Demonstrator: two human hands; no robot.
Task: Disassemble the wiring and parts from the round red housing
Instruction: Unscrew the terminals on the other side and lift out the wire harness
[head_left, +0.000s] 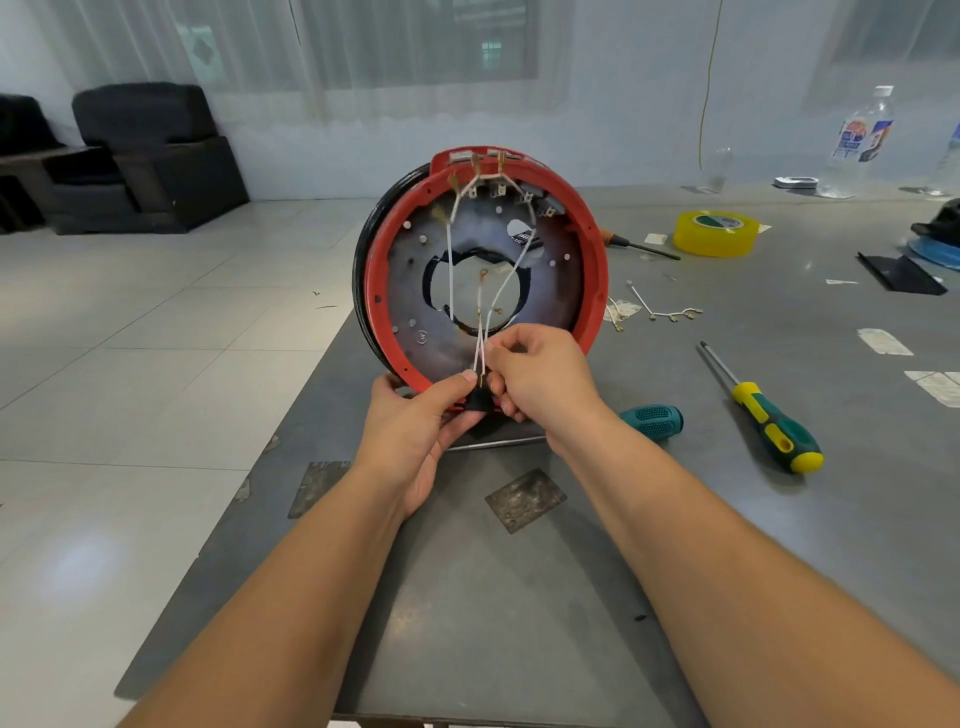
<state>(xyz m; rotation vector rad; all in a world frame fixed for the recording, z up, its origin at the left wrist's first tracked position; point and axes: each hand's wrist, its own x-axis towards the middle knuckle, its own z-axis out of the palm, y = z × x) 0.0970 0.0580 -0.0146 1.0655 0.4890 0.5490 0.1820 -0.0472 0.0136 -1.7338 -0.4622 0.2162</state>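
The round red housing (595, 291) stands on its edge on the grey table (519, 597), open side facing me, with a metal plate and a central hole inside. White wires (450, 260) run from brass terminals at its top rim down to a small black part (477, 400) at the bottom rim. My left hand (415, 431) grips that black part between thumb and fingers. My right hand (540, 374) pinches the white wire ends just above it. Part of the lower rim is hidden behind both hands.
A green-and-yellow screwdriver (769, 415) lies to the right, and a teal-handled one (649, 421) pokes out behind my right wrist. Removed wire pieces (660, 312), a yellow tape roll (714, 234), a thin tool (639, 247) and a plastic bottle (862, 140) sit further back. The table's left edge drops to tiled floor.
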